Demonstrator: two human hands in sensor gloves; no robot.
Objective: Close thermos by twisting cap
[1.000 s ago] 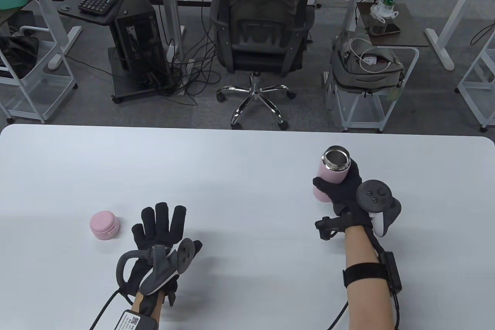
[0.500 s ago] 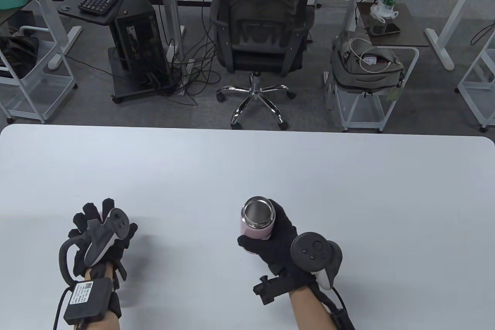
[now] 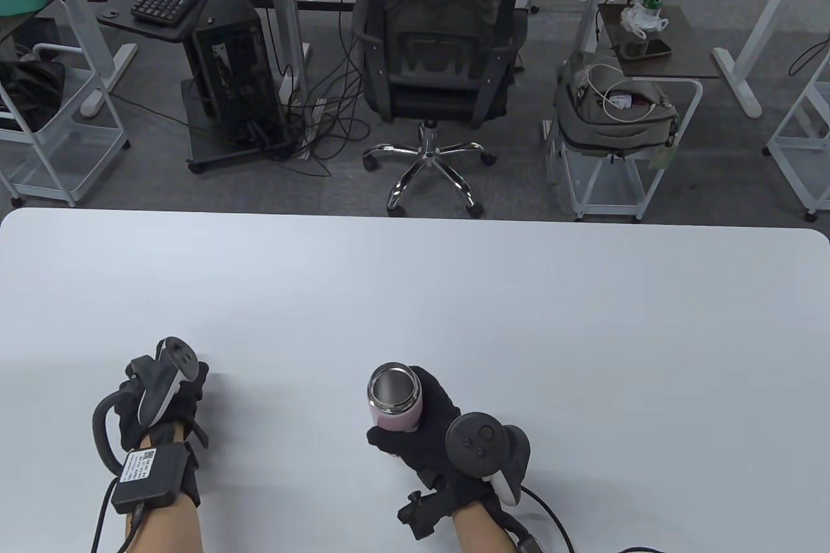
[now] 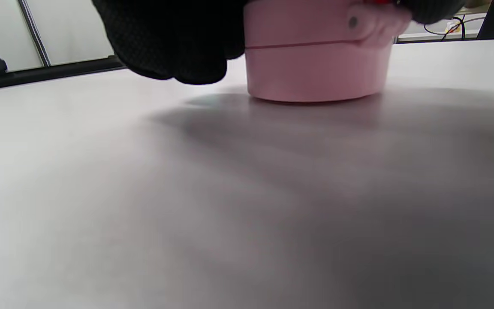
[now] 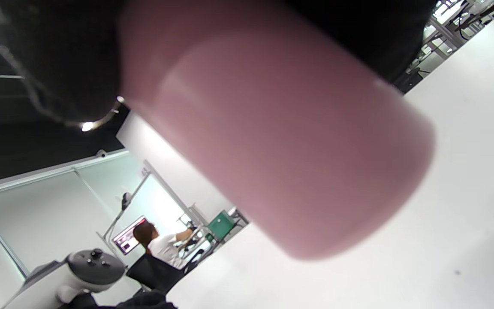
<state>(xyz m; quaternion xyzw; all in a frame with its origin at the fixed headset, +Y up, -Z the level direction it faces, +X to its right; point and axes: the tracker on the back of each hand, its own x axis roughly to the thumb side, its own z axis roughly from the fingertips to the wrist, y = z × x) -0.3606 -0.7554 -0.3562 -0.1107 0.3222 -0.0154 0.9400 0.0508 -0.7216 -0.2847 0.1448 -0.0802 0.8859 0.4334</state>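
Two parts are held apart: the cap (image 4: 317,56), seemingly gripped by the left hand (image 3: 159,394) near the table's (image 3: 415,281) front-left, lies leftward of the upright open-mouthed thermos (image 3: 394,399), clasped by the right hand (image 3: 434,443).

My left hand (image 3: 159,413) and right hand (image 3: 431,443) wear black gloves, grey-white trackers strapped on back, black cables trailing, forearms bare; labelled black box at lower left.

Between the left hand (image 3: 165,400) and the right hand (image 3: 431,443) the white surface (image 3: 415,294) lies bare, a wide lane from one to the other. Only the open thermos (image 3: 395,399) stands on the right side of it; the cap (image 4: 317,56) sits under the left hand
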